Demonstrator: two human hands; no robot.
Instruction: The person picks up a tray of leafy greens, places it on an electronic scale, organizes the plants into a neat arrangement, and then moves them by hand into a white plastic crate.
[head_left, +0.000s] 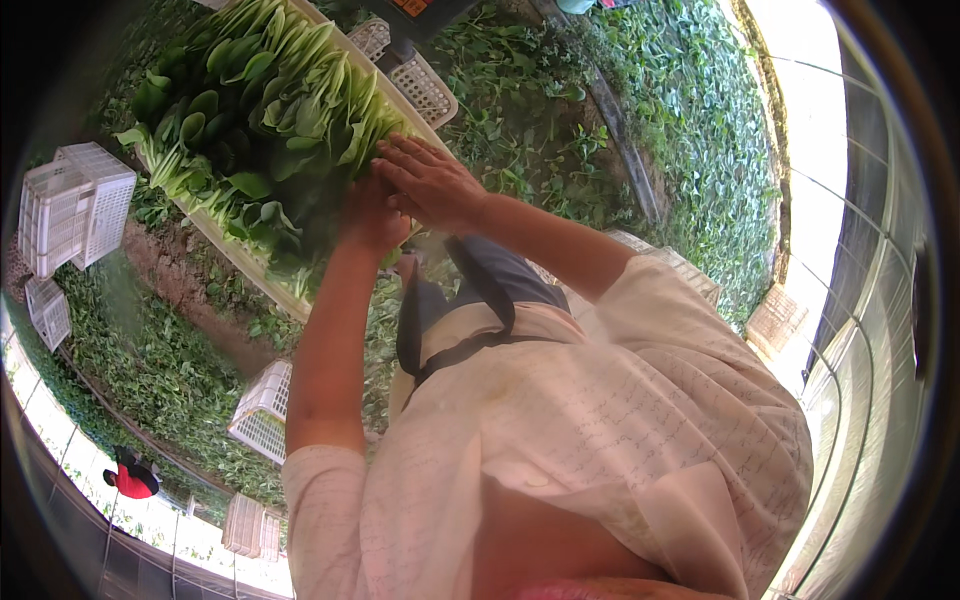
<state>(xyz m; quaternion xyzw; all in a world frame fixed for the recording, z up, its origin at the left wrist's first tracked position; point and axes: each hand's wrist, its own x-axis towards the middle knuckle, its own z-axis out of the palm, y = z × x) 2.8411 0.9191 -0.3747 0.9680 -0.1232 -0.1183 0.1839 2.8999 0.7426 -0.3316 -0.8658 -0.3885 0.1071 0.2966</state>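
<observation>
A long pale plastic crate (225, 244) stands before me, heaped with leafy greens (247, 97), their pale stems lined along its sides. My right hand (431, 184) lies over the crate's near right edge, its extended fingers on the stem ends and nothing seen in its grasp. Beside and partly beneath it is my left hand (375, 214), low against the greens near the same corner; its fingers are mostly hidden, so its hold cannot be told.
White perforated crates stand at the left (75, 210), lower left (262, 412) and beyond the long crate (424, 90). Low green plants (540, 150) cover the ground. A dark strip (626, 150) crosses it at right. A person in red (135, 480) is far off at lower left.
</observation>
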